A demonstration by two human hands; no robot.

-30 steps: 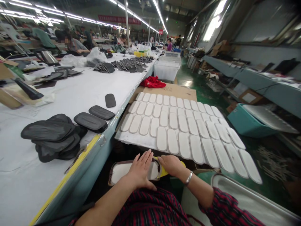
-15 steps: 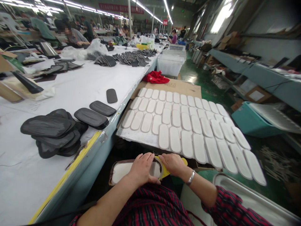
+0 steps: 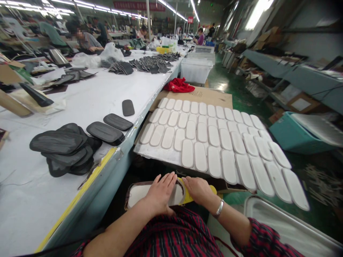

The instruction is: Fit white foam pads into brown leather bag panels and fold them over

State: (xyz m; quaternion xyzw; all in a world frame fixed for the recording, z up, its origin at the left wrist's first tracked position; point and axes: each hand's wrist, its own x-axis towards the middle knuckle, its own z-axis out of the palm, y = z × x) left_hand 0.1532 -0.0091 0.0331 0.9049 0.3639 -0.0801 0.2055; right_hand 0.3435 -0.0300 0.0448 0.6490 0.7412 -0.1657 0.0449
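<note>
Left hand point(image 3: 160, 192) shifted slightly, grip spread over pale pad point(image 3: 138, 194); right hand point(image 3: 199, 189) grips yellow handle point(image 3: 188, 197), seemingly stiff, light, the soundest hold.

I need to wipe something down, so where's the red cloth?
Head view, upper middle: the red cloth lies on the cardboard, beside the white table's edge.

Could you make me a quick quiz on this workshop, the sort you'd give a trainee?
1. Multiple choice: what colour are the oval pads laid out in rows? A) red B) white C) green

2. True or false: the silver bracelet is on the person's right wrist.

3. Fill in the blank: the piece that the right hand grips is ____ in colour.

Key: 1. B; 2. true; 3. yellow
</note>
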